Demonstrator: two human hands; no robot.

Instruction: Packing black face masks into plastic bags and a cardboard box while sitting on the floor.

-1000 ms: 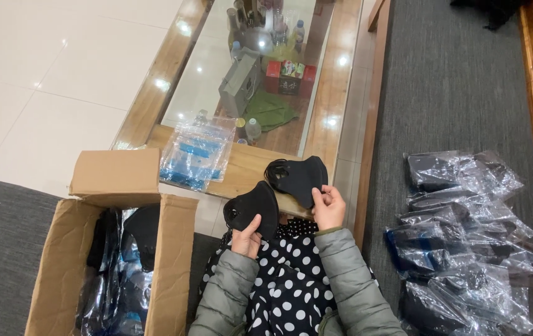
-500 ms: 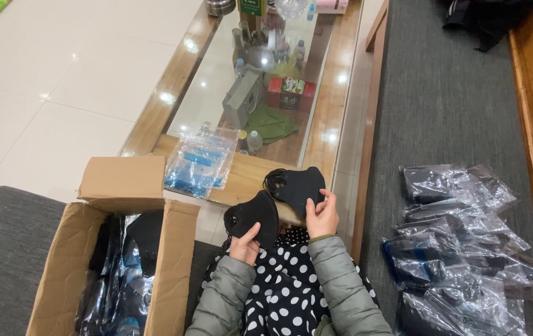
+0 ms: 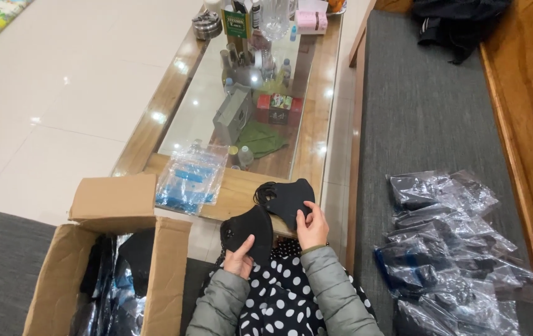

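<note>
Over the lap, the left hand [image 3: 239,260] pinches one black mask [image 3: 247,228] and the right hand [image 3: 312,227] grips another black mask [image 3: 288,199], apparently by its edge, between an open cardboard box [image 3: 117,249] and bagged masks [image 3: 453,249].

Bright indoor light, glare spots on glass tabletop [image 3: 204,106], sharp focus.

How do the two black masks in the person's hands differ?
The mask in the left hand, the lower mask, sits nearer the body; the upper mask, in the right hand, lies farther out over the table edge. The upper mask's ear loops show at its left end; the lower mask's are hard to see. Both are black and curved.
</note>
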